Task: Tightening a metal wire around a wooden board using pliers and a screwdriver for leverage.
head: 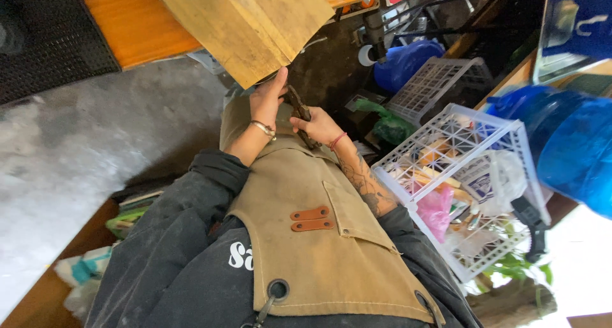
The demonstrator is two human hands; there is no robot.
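Observation:
My left hand (266, 102), with a metal bracelet on the wrist, is raised in front of my tan apron (319, 239). Its fingertips touch the lower corner of a large pale wooden block (245, 22). My right hand (317, 128), with a red string at the wrist and a tattooed forearm, is closed around a dark brown, narrow tool (297, 105). The tool's upper end lies against my left palm, just below the block. I cannot tell what kind of tool it is.
An orange wooden tabletop (137, 25) and a black mat (44, 35) lie behind the block. Grey concrete floor (76, 149) spreads on the left. At right stand a white plastic crate (510, 133) full of items, another crate (433, 86), blue bags (405, 60) and a blue container (567, 143).

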